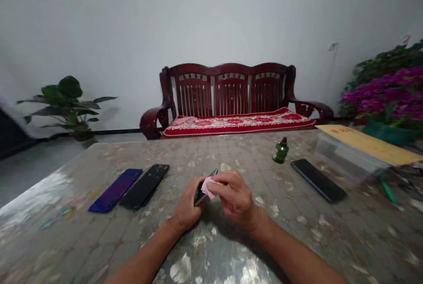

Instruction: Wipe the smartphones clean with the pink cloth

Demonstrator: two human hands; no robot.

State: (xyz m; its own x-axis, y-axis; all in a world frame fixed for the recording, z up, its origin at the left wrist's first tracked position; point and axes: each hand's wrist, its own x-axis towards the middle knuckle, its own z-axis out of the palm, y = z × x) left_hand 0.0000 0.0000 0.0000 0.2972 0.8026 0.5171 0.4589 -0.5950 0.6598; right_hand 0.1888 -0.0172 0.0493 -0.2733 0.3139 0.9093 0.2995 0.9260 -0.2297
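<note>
My left hand (188, 202) is closed around a dark phone (200, 197), held tilted on its edge above the table. Pinched in the fingers of my right hand (238, 198) is a small pink cloth (209, 187), which touches the phone's upper side. Much of the phone is hidden by the cloth and my fingers. To the left lie a blue-purple phone (114, 191) and a black phone (145, 187), side by side. Another dark phone (317, 180) rests on the right, close to a small green glass bottle (280, 151) with a dark cap.
A patterned cover spans the table (211, 240). A clear plastic box (346, 154) with a yellow sheet (370, 143) on top stands at the right, beside a green-handled tool (390, 191) and purple flowers (390, 92). A wooden bench (231, 92) stands beyond the table.
</note>
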